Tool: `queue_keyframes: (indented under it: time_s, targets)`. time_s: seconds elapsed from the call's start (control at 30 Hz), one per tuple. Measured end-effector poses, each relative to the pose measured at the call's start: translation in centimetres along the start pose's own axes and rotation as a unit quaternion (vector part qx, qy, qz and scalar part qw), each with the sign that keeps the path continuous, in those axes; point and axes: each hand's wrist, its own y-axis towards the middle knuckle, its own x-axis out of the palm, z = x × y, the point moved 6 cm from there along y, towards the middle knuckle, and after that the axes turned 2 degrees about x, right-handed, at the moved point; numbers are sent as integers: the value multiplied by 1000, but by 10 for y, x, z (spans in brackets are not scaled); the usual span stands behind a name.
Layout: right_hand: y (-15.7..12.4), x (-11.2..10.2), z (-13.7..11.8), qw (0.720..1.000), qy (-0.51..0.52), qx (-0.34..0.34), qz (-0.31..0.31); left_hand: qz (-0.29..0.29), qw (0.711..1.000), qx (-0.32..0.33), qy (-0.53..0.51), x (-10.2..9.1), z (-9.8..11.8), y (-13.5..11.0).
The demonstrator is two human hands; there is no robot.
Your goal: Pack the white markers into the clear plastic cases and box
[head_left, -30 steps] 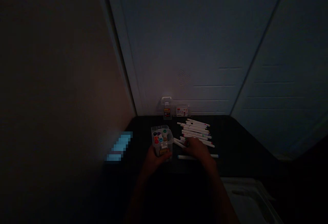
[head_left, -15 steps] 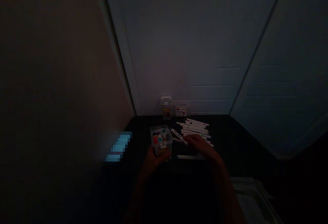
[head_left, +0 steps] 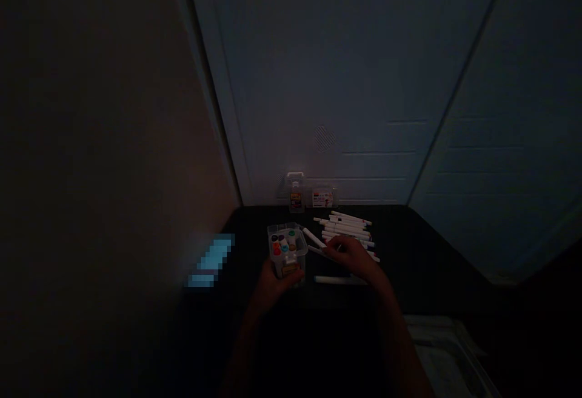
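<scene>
My left hand [head_left: 271,283] is wrapped round the near side of a clear plastic box [head_left: 300,253] that stands upright on the dark table. Several markers [head_left: 284,244] stand in this box, showing red, teal, green, brown and dark ends. To the right, the fingers of my right hand [head_left: 348,253] pinch a white marker [head_left: 313,237], which slants up and left towards the box. Beyond that hand lies a loose pile of white markers [head_left: 346,226], partly covered by it. One more marker [head_left: 336,279] with a bluish end lies nearer me, below the hand.
At the back, against the pale panelled wall [head_left: 327,70], are a clear handled case [head_left: 296,195] and a clear case with a white label [head_left: 322,198]. A pixelated bright patch [head_left: 211,261] is at left. A clear bin [head_left: 448,349] sits low at right. The light is dim.
My right hand has shifted slightly, and the pinched marker shows a little more turned in the fingers. The left hand and the box have stayed in place.
</scene>
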Motion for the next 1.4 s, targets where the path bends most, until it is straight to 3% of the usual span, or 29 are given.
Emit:
queue_keyframes:
  time_s: [0.3, 0.5, 0.67, 0.77, 0.87, 1.0, 1.17, 1.4]
  targets:
    - [-6, 0, 9, 983, -172, 58, -25, 27, 999, -13, -21, -1, 0, 0]
    - [-9, -1, 17, 969, -211, 123, -23, 28, 1000, -2, -10, -3, -3, 1]
    - [-10, -8, 21, 985, -137, 99, -30, 15, 1000, 2, -10, -2, -6, 4]
    - [-11, -31, 26, 992, -97, 66, 47, 7, 1000, 6, -17, 0, -2, 2]
    - [-17, -57, 43, 983, -95, 84, 132, 8, 1000, 3, -20, 1, 4, -1]
    - [-26, -80, 70, 975, -94, 96, 179, 11, 1000, -2, -8, 1, 8, -3]
    - [-34, -83, 94, 981, -63, 133, 126, 27, 999, -5, -17, -4, -3, 2]
    - [-40, -80, 101, 982, -56, 154, 92, 21, 999, -1, -26, -3, -4, 3]
